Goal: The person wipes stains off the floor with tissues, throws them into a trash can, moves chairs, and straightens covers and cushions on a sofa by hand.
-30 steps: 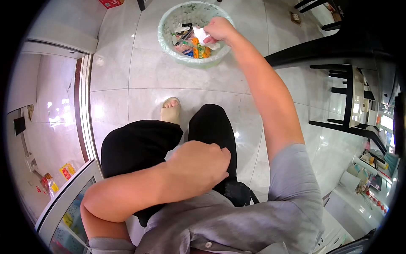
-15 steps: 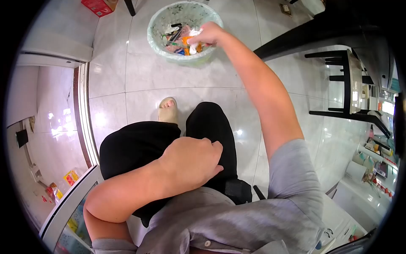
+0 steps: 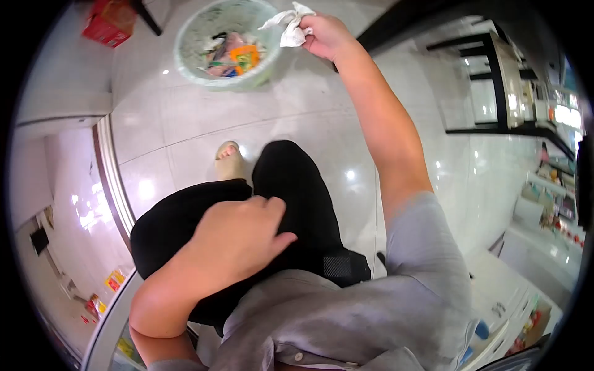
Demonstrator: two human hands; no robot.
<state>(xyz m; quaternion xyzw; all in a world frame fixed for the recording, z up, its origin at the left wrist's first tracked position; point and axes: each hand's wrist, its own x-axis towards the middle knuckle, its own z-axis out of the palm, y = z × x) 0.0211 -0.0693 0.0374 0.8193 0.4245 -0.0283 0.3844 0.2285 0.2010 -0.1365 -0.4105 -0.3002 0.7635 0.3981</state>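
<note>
Pale tiled floor (image 3: 322, 120): lined bin (image 3: 242, 82), red box (image 3: 110, 23), beige slipper (image 3: 229, 167).

So the tissue (image 3: 291, 26) is plain white, and the bin (image 3: 250, 80) is a milky pale green, with greyish mottling on the inside. Brightest thing in there is a packet (image 3: 245, 57), proper orange with a yellowy-green patch. Floor (image 3: 322, 114) is light grey with thin darker lines across it. Shirt (image 3: 352, 315) is plain grey with a whitish button (image 3: 299, 357), trousers (image 3: 291, 179) are solid black, slipper (image 3: 229, 166) is kinda beige. Oh, and there's a red box (image 3: 110, 21) with paler markings, plus a black chair frame (image 3: 500, 93).
</note>
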